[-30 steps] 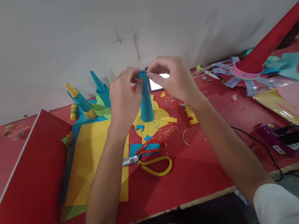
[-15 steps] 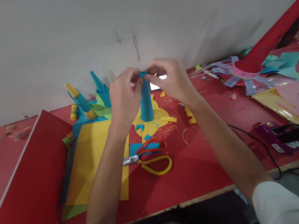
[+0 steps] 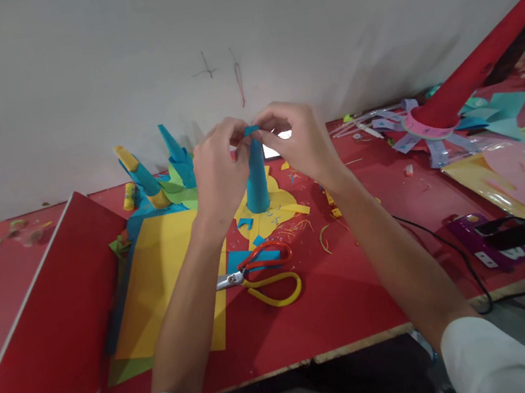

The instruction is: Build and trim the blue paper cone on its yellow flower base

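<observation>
A blue paper cone (image 3: 255, 184) stands upright on a yellow petal-shaped paper (image 3: 278, 210). At its narrow top, my left hand (image 3: 222, 163) pinches the rim from the left. My right hand (image 3: 300, 139) does the same from the right, thumb and fingers closed on the edge. Just below the cone's base lie small blue and yellow paper scraps (image 3: 245, 223). Nearer to me, scissors (image 3: 261, 276) with one red and one yellow handle rest partly over a blue paper strip; my left forearm hides their blades.
Yellow sheets (image 3: 164, 275) lie left, beside a raised red board (image 3: 53, 335). Behind are a glue stick (image 3: 130, 197) and blue, yellow and green paper shapes (image 3: 177, 160). At right are a large red cone (image 3: 478, 67), a purple power strip (image 3: 488, 241) and a black cable (image 3: 431, 231).
Almost nothing differs. Both hands keep their pinch at the cone's top, and my right forearm has shifted very slightly left.
</observation>
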`<state>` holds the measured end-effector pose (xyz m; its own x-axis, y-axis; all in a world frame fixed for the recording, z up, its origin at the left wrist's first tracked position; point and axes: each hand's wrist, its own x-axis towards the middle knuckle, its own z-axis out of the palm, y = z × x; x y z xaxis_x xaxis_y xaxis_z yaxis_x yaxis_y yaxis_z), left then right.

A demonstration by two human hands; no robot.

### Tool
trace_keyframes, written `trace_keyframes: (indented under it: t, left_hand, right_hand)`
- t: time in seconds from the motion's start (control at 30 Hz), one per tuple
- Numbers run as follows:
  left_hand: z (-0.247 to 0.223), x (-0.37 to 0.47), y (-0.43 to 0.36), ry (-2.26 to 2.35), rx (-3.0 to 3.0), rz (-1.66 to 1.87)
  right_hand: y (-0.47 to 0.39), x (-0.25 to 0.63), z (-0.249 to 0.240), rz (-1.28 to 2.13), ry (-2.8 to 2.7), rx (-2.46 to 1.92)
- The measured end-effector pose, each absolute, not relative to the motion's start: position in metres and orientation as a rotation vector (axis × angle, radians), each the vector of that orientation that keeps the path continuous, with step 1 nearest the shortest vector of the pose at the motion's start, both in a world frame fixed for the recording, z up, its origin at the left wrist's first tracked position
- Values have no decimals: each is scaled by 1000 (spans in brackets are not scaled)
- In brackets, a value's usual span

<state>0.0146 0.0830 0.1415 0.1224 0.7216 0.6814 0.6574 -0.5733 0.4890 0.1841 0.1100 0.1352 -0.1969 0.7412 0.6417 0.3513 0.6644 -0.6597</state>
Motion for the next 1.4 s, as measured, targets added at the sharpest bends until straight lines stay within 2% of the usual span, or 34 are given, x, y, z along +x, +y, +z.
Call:
trace_keyframes:
  t: [0.77, 0.97, 1.07, 1.2, 1.4]
  left_hand:
    - [141, 17, 82, 1439, 2250, 1425]
    - [165, 24, 50, 1494, 2267, 1613]
    - [174, 34, 33, 1411, 2338, 1447]
    - [162, 50, 34, 1272, 2386, 1181]
    - [144, 63, 44, 1199, 2276, 1150]
  right_hand:
    - [111, 195, 140, 541, -1878, -841]
    - [113, 196, 139, 519, -1763, -854]
    - [115, 199, 140, 479, -1672, -820]
    - [117, 199, 141, 465, -1603, -720]
    - [113, 194, 141, 508, -1598, -759]
